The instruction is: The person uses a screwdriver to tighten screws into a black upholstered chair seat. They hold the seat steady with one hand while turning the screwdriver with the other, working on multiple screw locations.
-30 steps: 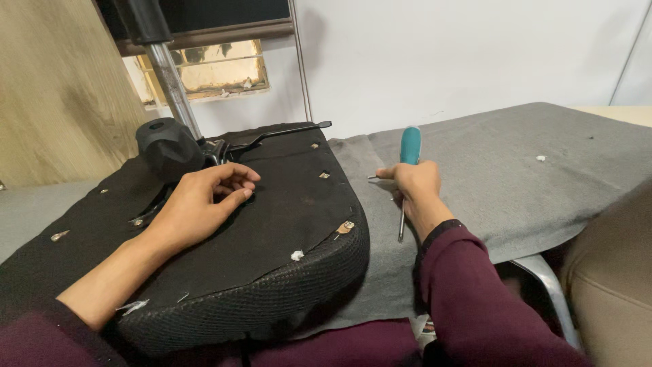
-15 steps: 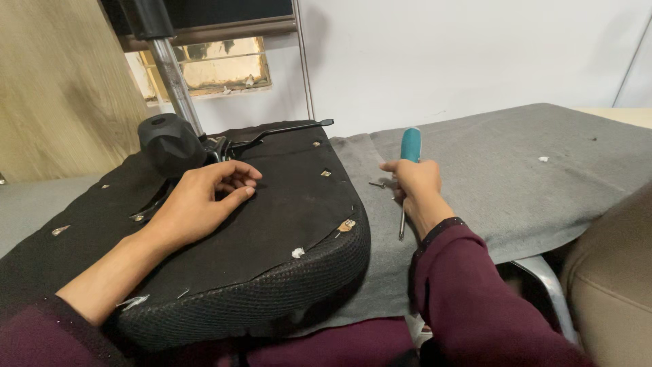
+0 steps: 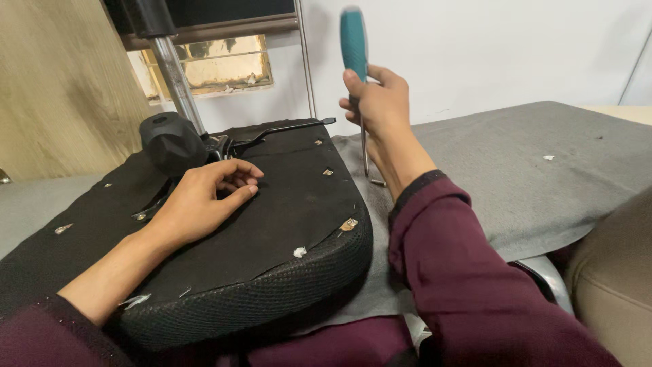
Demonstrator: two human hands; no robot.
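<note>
An upturned black office chair seat [image 3: 272, 231] lies across my lap and a grey cloth. My left hand [image 3: 207, 197] rests flat on its black underside fabric, fingers loosely curled, holding nothing. My right hand [image 3: 377, 102] is raised above the seat's far right corner and grips a screwdriver [image 3: 354, 47] with a teal handle; the metal shaft points down along my wrist, its tip close to the grey cloth. Several small metal clips [image 3: 349, 224] and torn spots dot the seat's underside.
A black knob and lever mechanism [image 3: 173, 139] with a chrome post [image 3: 175, 75] stand at the seat's far edge. Grey cloth [image 3: 530, 170] covers the surface to the right. A wooden panel [image 3: 61, 88] is at left, a white wall behind, a beige cushion [image 3: 618, 285] at right.
My right hand has lifted the screwdriver well up from the cloth beside the seat. My left hand stays on the seat's underside.
</note>
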